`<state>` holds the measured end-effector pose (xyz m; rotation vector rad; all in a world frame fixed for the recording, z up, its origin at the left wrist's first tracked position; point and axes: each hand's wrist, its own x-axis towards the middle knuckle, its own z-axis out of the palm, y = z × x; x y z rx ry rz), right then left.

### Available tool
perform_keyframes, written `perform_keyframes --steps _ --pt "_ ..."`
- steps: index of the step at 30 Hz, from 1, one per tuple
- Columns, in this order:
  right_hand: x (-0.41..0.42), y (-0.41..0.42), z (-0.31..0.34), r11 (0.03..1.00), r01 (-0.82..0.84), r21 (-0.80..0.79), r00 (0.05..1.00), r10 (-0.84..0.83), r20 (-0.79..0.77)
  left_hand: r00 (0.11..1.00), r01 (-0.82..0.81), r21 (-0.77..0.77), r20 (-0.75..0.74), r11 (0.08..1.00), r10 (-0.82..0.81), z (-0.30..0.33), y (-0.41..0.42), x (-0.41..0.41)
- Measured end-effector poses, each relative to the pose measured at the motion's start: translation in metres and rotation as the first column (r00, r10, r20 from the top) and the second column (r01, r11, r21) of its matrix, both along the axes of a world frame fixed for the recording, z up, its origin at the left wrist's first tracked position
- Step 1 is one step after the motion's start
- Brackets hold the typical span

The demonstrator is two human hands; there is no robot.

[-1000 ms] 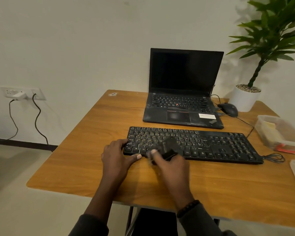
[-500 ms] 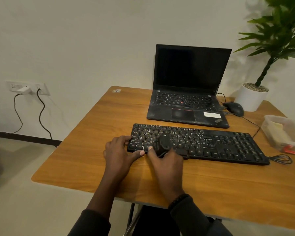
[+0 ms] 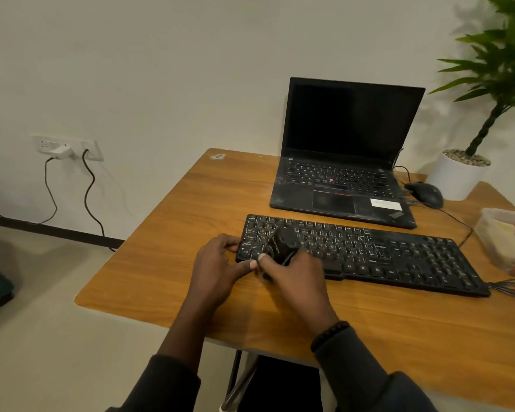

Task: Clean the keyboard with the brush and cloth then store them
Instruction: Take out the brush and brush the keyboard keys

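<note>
A black keyboard (image 3: 384, 254) lies across the wooden table (image 3: 176, 263) in front of the laptop. My right hand (image 3: 292, 272) grips a black brush (image 3: 281, 243) and holds it over the keys at the keyboard's left end. My left hand (image 3: 217, 266) holds the keyboard's left edge, fingers curled over the corner and thumb along the front. The cloth is not visible.
An open black laptop (image 3: 345, 162) stands behind the keyboard. A black mouse (image 3: 425, 194) and a white potted plant (image 3: 458, 173) are at the back right. A clear plastic container (image 3: 506, 236) sits at the right edge. The keyboard's coiled cable (image 3: 512, 288) lies beside it.
My right hand has carried the brush leftward along the keys, from the middle-left toward the left end. My left hand stays on the keyboard's left edge. The camera view shifted left.
</note>
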<state>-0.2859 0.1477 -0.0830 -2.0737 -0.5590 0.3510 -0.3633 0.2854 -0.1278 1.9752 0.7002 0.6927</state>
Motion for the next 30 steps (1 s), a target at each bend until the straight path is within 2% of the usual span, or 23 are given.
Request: perform_keyframes --steps 2,6,11,16,20,26,28,30 --pt "0.006 0.0 0.004 0.999 0.008 0.042 0.999 -0.006 -0.047 1.0 0.004 -0.006 -0.004 1.0 -0.004 0.001 0.0 0.0" --pt "0.011 0.001 0.0 0.986 0.14 0.095 0.99 -0.141 -0.001 1.0 0.004 -0.009 -0.004 1.0 -0.004 0.001 0.0 -0.001" --pt "-0.001 0.001 -0.009 0.988 0.142 0.058 0.983 -0.148 0.108 1.0 0.003 -0.004 -0.009 1.0 -0.003 0.001 0.001 -0.001" --pt "0.003 -0.004 -0.01 0.991 0.102 0.082 0.995 -0.103 0.011 1.0 0.006 -0.005 -0.018 1.0 -0.006 0.003 0.001 -0.001" --pt "0.005 0.009 -0.005 0.981 0.148 0.126 0.987 -0.153 0.038 1.0 0.021 -0.012 -0.018 1.0 -0.022 0.004 0.001 -0.002" --pt "-0.008 0.008 -0.011 0.999 0.043 -0.023 0.99 -0.039 0.137 0.999 0.032 -0.004 -0.009 0.999 -0.032 0.006 0.0 -0.001" --pt "-0.006 0.001 -0.008 1.0 0.014 -0.013 0.998 -0.013 0.063 0.999 0.037 0.005 -0.006 0.999 -0.037 0.006 0.0 -0.002" --pt "0.001 -0.001 0.0 0.996 0.06 0.063 0.998 -0.058 -0.024 0.999 0.039 0.003 -0.005 0.999 -0.039 0.007 0.0 -0.003"
